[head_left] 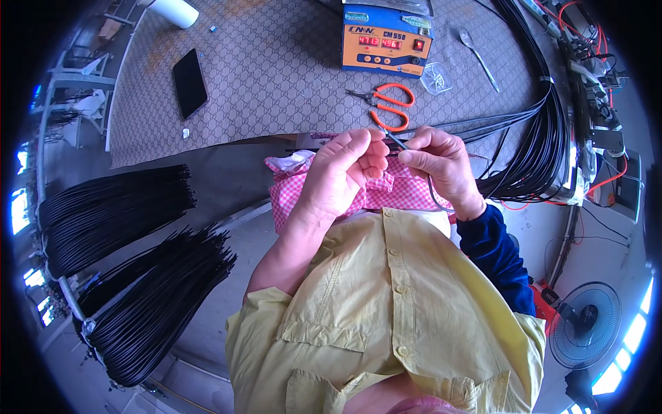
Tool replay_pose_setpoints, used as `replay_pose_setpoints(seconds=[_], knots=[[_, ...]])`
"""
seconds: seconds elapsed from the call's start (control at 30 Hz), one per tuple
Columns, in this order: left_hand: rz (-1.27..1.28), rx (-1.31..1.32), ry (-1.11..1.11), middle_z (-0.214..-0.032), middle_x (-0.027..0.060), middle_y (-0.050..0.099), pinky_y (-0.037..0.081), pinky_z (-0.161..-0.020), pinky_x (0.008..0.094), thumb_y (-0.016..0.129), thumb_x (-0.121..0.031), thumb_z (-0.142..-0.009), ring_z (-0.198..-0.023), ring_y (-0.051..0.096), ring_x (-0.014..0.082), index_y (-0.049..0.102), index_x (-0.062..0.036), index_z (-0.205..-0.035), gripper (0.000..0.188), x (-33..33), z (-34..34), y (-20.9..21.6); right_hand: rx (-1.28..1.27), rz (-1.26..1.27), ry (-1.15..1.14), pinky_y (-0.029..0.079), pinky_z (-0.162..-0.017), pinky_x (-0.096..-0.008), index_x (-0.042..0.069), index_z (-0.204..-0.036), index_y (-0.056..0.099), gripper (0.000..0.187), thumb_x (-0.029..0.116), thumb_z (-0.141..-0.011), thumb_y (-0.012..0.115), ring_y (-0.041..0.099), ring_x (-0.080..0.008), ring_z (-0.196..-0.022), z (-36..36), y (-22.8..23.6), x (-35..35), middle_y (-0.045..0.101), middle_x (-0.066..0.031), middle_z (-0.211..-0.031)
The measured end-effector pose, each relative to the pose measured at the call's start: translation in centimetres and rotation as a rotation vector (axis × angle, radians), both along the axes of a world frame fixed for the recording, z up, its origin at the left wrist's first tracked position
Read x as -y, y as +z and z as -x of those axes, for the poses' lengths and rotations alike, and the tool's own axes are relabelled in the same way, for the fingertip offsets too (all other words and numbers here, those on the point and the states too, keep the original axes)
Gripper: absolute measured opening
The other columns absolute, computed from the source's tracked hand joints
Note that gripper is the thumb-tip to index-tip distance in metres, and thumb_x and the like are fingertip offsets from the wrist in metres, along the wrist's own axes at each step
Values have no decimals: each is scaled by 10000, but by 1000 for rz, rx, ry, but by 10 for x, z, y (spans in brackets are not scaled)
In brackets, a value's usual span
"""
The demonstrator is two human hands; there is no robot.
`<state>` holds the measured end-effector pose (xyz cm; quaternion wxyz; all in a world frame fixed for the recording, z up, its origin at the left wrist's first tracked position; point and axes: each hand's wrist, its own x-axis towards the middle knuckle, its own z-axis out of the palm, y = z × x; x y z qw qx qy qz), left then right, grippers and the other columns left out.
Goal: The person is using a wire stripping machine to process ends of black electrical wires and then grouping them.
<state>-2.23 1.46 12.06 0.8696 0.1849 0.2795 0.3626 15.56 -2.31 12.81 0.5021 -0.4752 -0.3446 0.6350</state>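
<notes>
My right hand (pixel 441 160) pinches a thin black cable (pixel 396 141) between thumb and forefinger, and a length of it hangs in a curve below. The cable's end points up and left toward my left hand (pixel 345 169). That hand is closed, palm turned up, with thumb and forefinger together at the cable's end and the other fingers curled. Whatever tiny piece may be between those fingertips is too small to make out. Just beyond the hands, orange-handled scissors (pixel 392 107) lie on the table, their handles close to the cable tip.
An orange and blue box with a display (pixel 385 48) stands on the patterned table (pixel 276 90). Near it lie a clear dish (pixel 436 79) and a spoon (pixel 479 58). A black phone (pixel 189 83) lies left. Cable bundles hang at right (pixel 545 145) and left (pixel 117 214). A fan (pixel 586 324) stands lower right.
</notes>
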Motion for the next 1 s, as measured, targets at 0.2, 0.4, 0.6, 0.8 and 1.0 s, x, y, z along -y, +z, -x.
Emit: replay_pose_setpoints(seconds=[0.2,0.4,0.6,0.8,1.0], knots=[[6,97,-20,-798,76,596,483,-590,258,483,-218,-873,-674,572,128,543,-19,-907,211,-1,-6,-4,59,-33,-14,358,-470,-188,6,-719,590,57,-34,-722,630,461,-59,-538,4,-3,1,488,0,-661],[37,175,4,-793,73,589,455,-603,265,466,-210,-882,-679,555,147,550,-11,-918,219,0,-9,-11,30,40,-38,327,-450,-181,7,-714,581,57,-29,-729,623,435,-52,-503,5,0,2,491,7,-629],[78,156,17,-812,73,594,483,-605,257,485,-192,-873,-675,568,128,548,-29,-929,183,-2,-14,-11,6,60,-38,316,-440,-165,7,-768,583,49,-13,-742,619,423,-32,-493,-3,3,-1,520,13,-635],[134,112,-7,-772,44,580,458,-590,234,511,-195,-859,-657,550,111,548,-22,-955,202,-4,-11,-15,377,-126,-90,335,-483,-161,21,-869,623,148,-9,-725,643,427,-26,-535,-36,11,-17,496,52,-614],[172,12,13,-755,39,544,425,-591,245,498,-133,-854,-663,517,120,540,-9,-972,176,-2,-2,-40,1521,-548,-31,415,-513,-306,49,-763,625,79,69,-690,601,519,-210,-561,-84,21,-60,484,-67,-653]])
